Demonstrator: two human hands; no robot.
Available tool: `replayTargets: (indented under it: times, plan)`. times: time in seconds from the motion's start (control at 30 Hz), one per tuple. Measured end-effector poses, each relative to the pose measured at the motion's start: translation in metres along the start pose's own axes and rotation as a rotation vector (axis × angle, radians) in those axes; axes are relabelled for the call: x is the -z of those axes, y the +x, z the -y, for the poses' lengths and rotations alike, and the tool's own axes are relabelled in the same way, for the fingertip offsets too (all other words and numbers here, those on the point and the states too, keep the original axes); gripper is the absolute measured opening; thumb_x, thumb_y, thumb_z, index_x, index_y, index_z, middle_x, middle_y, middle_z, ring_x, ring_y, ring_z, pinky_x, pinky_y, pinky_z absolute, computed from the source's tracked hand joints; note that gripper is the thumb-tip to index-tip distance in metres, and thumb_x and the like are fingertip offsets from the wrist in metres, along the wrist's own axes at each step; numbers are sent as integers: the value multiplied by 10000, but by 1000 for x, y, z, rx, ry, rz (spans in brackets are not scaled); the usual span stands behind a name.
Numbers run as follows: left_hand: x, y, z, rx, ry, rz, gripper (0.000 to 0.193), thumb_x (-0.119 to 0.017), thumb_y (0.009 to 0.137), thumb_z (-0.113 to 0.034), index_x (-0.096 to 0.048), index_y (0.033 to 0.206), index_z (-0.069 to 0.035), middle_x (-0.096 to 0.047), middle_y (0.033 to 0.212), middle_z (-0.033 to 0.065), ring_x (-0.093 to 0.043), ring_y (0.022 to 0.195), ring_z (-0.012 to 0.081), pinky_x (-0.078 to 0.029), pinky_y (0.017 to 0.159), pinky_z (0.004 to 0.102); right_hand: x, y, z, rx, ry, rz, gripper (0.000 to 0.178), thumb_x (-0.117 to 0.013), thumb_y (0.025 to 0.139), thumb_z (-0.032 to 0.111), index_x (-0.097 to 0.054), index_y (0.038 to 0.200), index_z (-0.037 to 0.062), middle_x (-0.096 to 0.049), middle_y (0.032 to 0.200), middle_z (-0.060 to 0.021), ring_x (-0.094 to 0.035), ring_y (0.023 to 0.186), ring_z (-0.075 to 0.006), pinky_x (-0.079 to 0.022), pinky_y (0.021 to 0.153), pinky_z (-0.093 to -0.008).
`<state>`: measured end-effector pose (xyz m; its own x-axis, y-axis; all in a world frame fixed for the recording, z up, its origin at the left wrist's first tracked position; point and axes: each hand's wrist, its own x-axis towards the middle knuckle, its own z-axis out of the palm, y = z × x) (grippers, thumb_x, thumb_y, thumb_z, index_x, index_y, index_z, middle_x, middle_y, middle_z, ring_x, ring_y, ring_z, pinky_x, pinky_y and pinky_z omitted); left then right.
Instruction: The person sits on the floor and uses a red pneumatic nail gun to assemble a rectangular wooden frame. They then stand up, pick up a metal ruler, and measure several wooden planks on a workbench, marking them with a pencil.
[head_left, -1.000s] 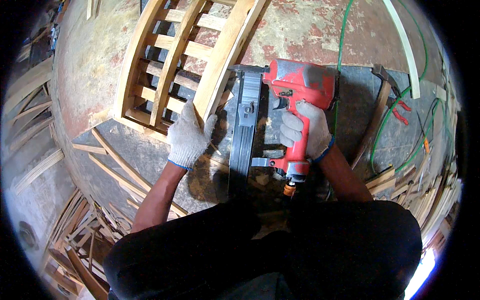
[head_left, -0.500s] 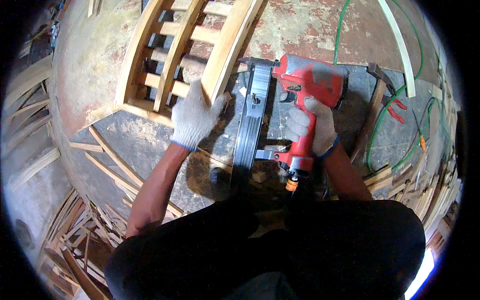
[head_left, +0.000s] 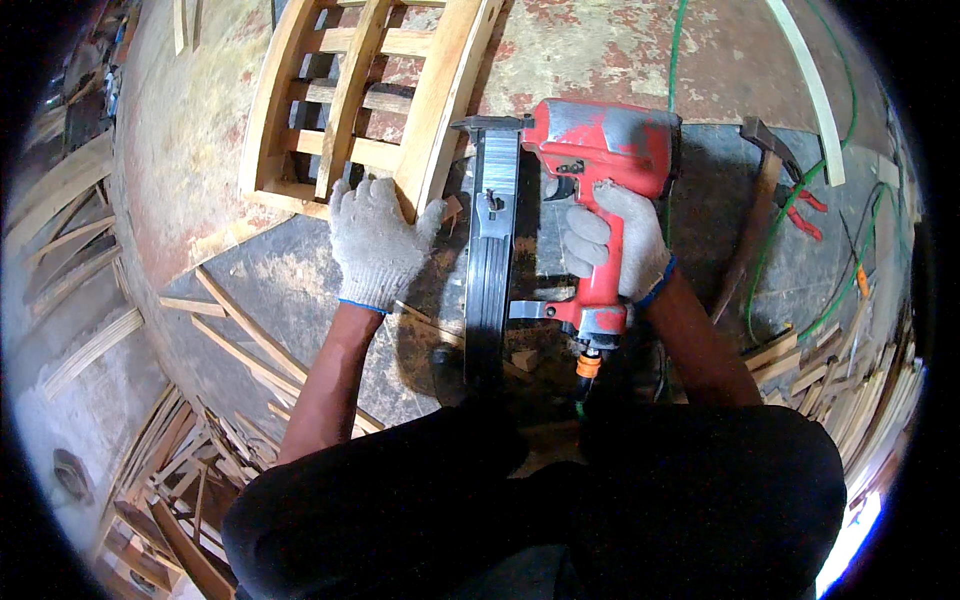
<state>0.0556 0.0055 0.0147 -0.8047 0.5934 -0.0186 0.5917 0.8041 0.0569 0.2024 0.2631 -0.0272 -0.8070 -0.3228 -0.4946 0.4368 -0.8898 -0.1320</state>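
In my right hand [head_left: 632, 235] is a red and grey pneumatic nail gun [head_left: 600, 150], its handle wrapped by my gloved fingers. Its long metal magazine [head_left: 490, 270] runs toward me, and its nose points left toward the slatted wooden frame [head_left: 435, 120]. My left hand [head_left: 383, 235], also gloved, rests palm down at the frame's near end. Its fingers are apart and touch the end piece, with the thumb out to the right. The frame lies flat, with long rails and several crosspieces. An orange hose fitting [head_left: 588, 367] shows at the bottom of the handle.
A hammer [head_left: 765, 150] and red-handled pliers [head_left: 806, 213] lie at the right beside a green hose [head_left: 757, 270]. A pale strip [head_left: 810, 90] lies beyond them. Thin wood strips [head_left: 245, 340] lie at the left, and stacked offcuts [head_left: 860, 400] at the lower right.
My left hand has slid back from the top of the frame's rail to its near end, fingers spreading. The nail gun has shifted slightly left and away, nearer the frame's right rail.
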Motion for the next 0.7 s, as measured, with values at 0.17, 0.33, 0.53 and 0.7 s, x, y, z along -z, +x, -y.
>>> replayTargets:
  times: [0.17,0.33,0.53,0.7]
  plan:
    - [-5,-1,2,73,-30,55,473,-810,827,-462,-564,720,-73,-575,669,135,-595,724,372,-470,824,489,9,3,1,-32,28,87,415,-470,1011,443,-446,694,177,-403,586,43,-418,507,-149,-387,545,-334]
    - [-5,-2,6,34,-51,1,455,-825,813,-426,-554,689,-82,-572,664,132,-594,704,368,-453,716,492,8,4,-2,-55,85,48,384,-489,1005,438,-466,732,169,-397,589,49,-422,520,-151,-394,560,-336]
    - [-11,-3,11,14,-86,-39,456,-815,822,-442,-564,702,-80,-576,672,134,-594,705,366,-461,721,487,14,1,-5,-16,57,45,449,-492,1001,509,-439,693,188,-355,578,62,-411,510,-125,-379,533,-321]
    - [-7,-5,9,41,-66,-4,470,-793,836,-468,-568,730,-70,-582,679,144,-601,738,380,-462,799,490,8,-5,-14,29,49,41,375,-508,994,469,-462,765,175,-369,600,66,-413,528,-130,-377,556,-319]
